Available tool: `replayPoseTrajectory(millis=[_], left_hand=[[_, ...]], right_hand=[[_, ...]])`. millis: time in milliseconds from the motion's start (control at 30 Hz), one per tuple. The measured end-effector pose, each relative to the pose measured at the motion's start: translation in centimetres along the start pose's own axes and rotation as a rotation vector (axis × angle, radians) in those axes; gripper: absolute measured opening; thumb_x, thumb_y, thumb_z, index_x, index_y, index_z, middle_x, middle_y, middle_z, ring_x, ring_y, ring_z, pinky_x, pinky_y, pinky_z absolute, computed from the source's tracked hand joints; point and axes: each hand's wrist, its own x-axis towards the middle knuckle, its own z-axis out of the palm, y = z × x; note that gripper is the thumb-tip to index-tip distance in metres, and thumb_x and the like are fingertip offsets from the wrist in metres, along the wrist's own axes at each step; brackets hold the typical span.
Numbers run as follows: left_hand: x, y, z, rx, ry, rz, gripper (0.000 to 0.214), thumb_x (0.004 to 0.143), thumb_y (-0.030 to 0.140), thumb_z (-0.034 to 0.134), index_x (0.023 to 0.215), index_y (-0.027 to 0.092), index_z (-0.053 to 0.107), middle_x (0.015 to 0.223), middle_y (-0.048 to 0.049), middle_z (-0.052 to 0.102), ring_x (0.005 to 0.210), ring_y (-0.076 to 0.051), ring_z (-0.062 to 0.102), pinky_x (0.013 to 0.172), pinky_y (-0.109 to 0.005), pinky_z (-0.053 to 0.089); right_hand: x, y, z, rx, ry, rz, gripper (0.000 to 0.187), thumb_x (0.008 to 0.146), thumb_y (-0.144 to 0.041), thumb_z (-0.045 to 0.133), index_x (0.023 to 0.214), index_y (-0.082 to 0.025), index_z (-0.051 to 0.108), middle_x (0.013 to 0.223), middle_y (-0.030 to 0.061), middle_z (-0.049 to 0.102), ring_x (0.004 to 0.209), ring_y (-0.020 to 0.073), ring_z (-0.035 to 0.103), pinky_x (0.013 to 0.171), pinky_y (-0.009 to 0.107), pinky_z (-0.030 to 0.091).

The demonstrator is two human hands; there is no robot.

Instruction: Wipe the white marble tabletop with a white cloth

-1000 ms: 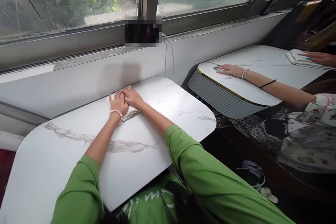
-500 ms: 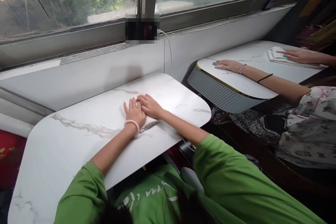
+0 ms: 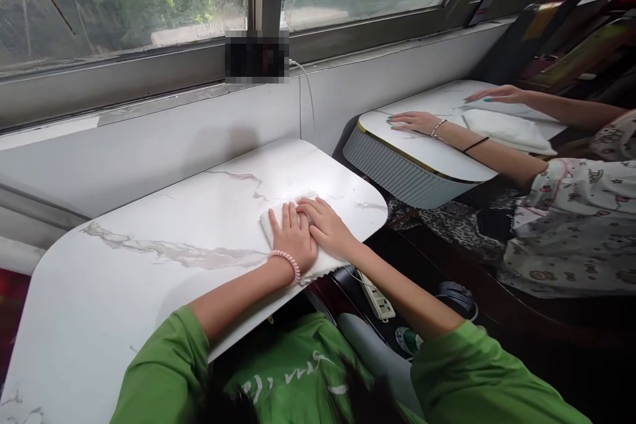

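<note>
A white cloth (image 3: pixel 318 264) lies flat on the white marble-look table (image 3: pixel 149 271), near its front right edge. My left hand (image 3: pixel 294 238), with a pink bead bracelet at the wrist, presses flat on the cloth with fingers stretched out. My right hand (image 3: pixel 326 228) lies beside it, partly overlapping it, also flat on the cloth. Both arms wear green sleeves.
A second white table (image 3: pixel 427 152) stands to the right, where another person's hands rest beside a white cloth (image 3: pixel 507 129). A window sill and wall run along the back. A power strip (image 3: pixel 376 295) and shoes lie on the dark floor between the tables.
Both hands have slid with the cloth from the table's far middle toward the front right edge, and more of the cloth shows under them now.
</note>
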Motion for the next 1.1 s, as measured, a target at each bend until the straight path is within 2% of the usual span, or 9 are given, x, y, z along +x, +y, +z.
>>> replayPoseTrajectory(millis=[200,367,567,667,767,933,1100], left_hand=[[1.2,-1.4,0.1,-0.013,0.013,0.0,0.058,0.092,0.028,0.032,0.144,0.003,0.036,0.155,-0.0202,0.025,0.145,-0.032,0.017,0.115,-0.062,0.007],[3.5,-3.7,-0.1,-0.018,0.009,-0.04,0.058,0.092,0.028,0.03,0.145,0.003,0.034,0.155,-0.0193,0.024,0.145,-0.031,0.017,0.116,-0.061,0.005],[7.3,-9.0,-0.9,-0.02,0.004,-0.135,0.056,0.094,0.028,0.026,0.146,0.008,0.034,0.156,-0.0148,0.025,0.145,-0.028,0.019,0.117,-0.059,0.004],[9.3,-12.0,-1.4,-0.025,0.033,-0.162,0.055,0.094,0.028,0.025,0.145,0.011,0.036,0.155,-0.0115,0.028,0.145,-0.025,0.02,0.118,-0.055,0.005],[11.1,-14.0,-1.5,-0.028,0.086,-0.222,0.054,0.093,0.027,0.025,0.143,0.011,0.039,0.154,-0.0114,0.032,0.144,-0.024,0.023,0.119,-0.053,0.006],[13.7,-14.8,-0.9,-0.013,0.169,-0.32,0.052,0.093,0.024,0.024,0.139,0.011,0.043,0.151,-0.0134,0.037,0.142,-0.026,0.027,0.118,-0.054,0.007],[14.1,-14.7,-0.6,0.01,0.18,-0.314,0.053,0.092,0.024,0.023,0.139,0.009,0.044,0.15,-0.0142,0.038,0.142,-0.026,0.026,0.118,-0.053,0.008]], right_hand=[[2.0,0.3,0.6,0.009,0.013,0.009,0.042,0.076,-0.015,0.038,0.113,-0.021,0.055,0.124,0.0119,0.059,0.125,0.0274,0.047,0.11,0.053,0.026],[5.4,1.0,1.6,0.03,0.012,-0.005,0.039,0.076,-0.015,0.038,0.111,-0.021,0.055,0.12,0.0115,0.06,0.121,0.0265,0.049,0.11,0.05,0.025],[11.9,1.8,4.0,0.04,0.023,-0.028,0.035,0.077,-0.015,0.037,0.106,-0.02,0.056,0.115,0.011,0.062,0.11,0.0262,0.053,0.107,0.048,0.028],[15.6,2.2,5.5,0.026,0.031,-0.022,0.034,0.076,-0.015,0.037,0.104,-0.02,0.056,0.111,0.0108,0.063,0.104,0.0259,0.055,0.106,0.047,0.029],[19.0,2.9,6.6,0.027,0.026,-0.039,0.035,0.075,-0.014,0.037,0.103,-0.019,0.057,0.109,0.0105,0.064,0.103,0.0259,0.055,0.106,0.046,0.031],[22.2,4.7,7.2,0.051,0.001,-0.063,0.038,0.073,-0.014,0.039,0.104,-0.019,0.059,0.113,0.0091,0.065,0.106,0.0266,0.055,0.105,0.044,0.035],[22.1,5.5,7.3,0.066,-0.007,-0.064,0.044,0.075,-0.014,0.036,0.113,-0.02,0.059,0.123,0.0066,0.064,0.117,0.0247,0.053,0.113,0.048,0.028]])
